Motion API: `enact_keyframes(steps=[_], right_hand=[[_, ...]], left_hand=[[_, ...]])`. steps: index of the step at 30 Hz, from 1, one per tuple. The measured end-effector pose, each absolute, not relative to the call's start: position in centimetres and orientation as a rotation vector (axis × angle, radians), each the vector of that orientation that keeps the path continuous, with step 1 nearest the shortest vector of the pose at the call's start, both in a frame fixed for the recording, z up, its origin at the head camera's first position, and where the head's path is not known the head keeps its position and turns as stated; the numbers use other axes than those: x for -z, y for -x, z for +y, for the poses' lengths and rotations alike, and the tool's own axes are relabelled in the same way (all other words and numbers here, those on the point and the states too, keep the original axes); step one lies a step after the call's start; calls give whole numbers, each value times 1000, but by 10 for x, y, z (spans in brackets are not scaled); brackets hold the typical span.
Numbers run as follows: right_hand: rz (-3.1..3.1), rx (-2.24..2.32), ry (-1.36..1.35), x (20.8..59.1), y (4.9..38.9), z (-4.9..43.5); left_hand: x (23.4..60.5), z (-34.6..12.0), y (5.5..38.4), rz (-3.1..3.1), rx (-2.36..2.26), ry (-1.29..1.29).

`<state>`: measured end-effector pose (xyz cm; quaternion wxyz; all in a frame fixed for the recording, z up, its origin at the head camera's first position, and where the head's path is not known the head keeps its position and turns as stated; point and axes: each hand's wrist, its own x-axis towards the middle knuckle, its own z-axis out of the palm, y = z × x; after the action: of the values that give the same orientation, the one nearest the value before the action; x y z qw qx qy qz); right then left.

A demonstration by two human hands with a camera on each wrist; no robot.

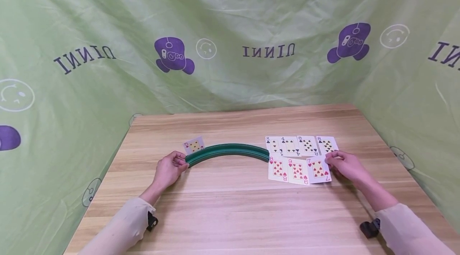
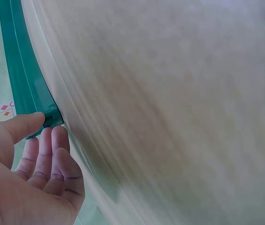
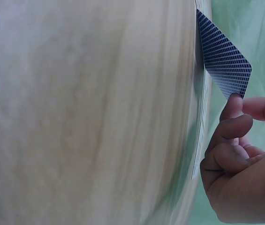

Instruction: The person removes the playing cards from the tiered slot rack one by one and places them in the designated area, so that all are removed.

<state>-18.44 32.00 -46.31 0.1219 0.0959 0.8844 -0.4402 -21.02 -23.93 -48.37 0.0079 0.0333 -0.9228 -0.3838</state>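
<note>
My left hand (image 1: 170, 171) pinches the left end of a curved green card holder (image 1: 230, 149) between thumb and fingers. The holder arches across the middle of the table. Behind its left end a five of diamonds (image 1: 194, 145) shows partly. On the right, my right hand (image 1: 346, 165) pinches the seven of hearts (image 1: 318, 169) at its upper right corner. In the right wrist view this playing card (image 3: 226, 58) is tilted up, its dark patterned back showing. Left of it are two more heart cards, the eight of hearts (image 1: 277, 168) nearest the holder's right end.
Behind the heart cards is a row of black-suit cards, from a three (image 1: 274, 146) to an eight (image 1: 326, 144), face up on the wooden table (image 1: 230, 215). A green printed curtain (image 1: 230, 79) hangs around the table's back and sides.
</note>
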Motion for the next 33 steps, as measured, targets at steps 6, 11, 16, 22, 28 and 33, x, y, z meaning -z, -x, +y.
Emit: enact_keyframes(steps=[6, 11, 16, 22, 28, 33], right_hand=[[2566, 1303, -280, 462, 185, 324], [2563, 1322, -270, 461, 185, 326], [2562, 1320, -258, 460, 186, 326], [2572, 1307, -245, 457, 188, 326], [2568, 1306, -205, 451, 191, 314], [2538, 1371, -152, 449, 198, 297]], left_hand=[[484, -240, 211, -2885, 1196, -97], [483, -240, 210, -2880, 1191, -96], [483, -239, 209, -2889, 1191, -102], [483, -239, 210, -2884, 1195, -92], [483, -240, 211, -2871, 1192, -71], [484, -240, 210, -2875, 1193, -68]])
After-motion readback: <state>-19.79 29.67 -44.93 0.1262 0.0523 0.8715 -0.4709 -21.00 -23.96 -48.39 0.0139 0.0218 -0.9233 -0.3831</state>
